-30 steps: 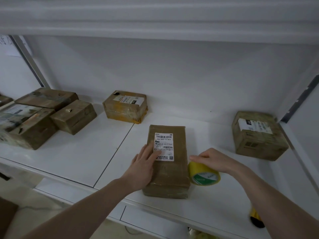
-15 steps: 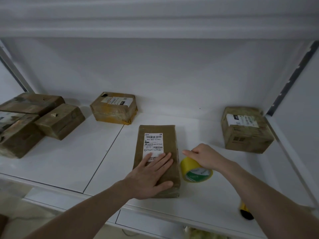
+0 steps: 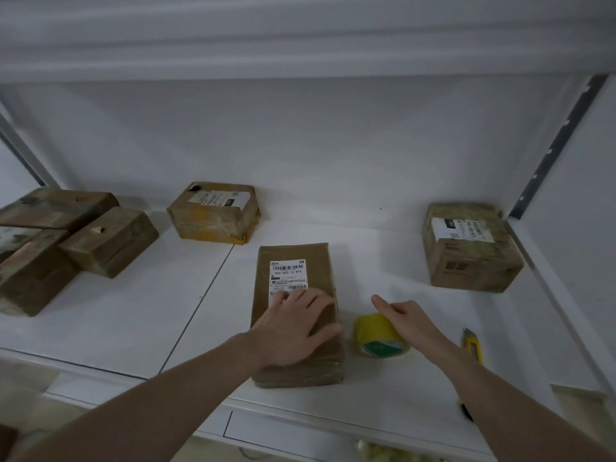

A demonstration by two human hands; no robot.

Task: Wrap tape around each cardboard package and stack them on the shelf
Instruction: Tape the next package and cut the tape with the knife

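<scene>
Knife (image 3: 472,349) right of tape roll (image 3: 380,335); right hand (image 3: 411,320) grasps roll, left hand (image 3: 295,326) flat on package (image 3: 296,315); bare shelf (image 3: 133,315) left.

A parcel storeroom or packing area is suggested by a white metal shelf (image 3: 133,321) with slotted uprights (image 3: 553,148), on which taped cardboard parcels (image 3: 213,211) with barcode labels (image 3: 288,273) are kept beside yellow tape (image 3: 378,335).

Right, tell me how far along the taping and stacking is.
Done: taped packages sit at the shelf's left. In hand: left hand rests on the labelled package; right hand holds the yellow tape roll. Left: wrap it and stack it.
</scene>
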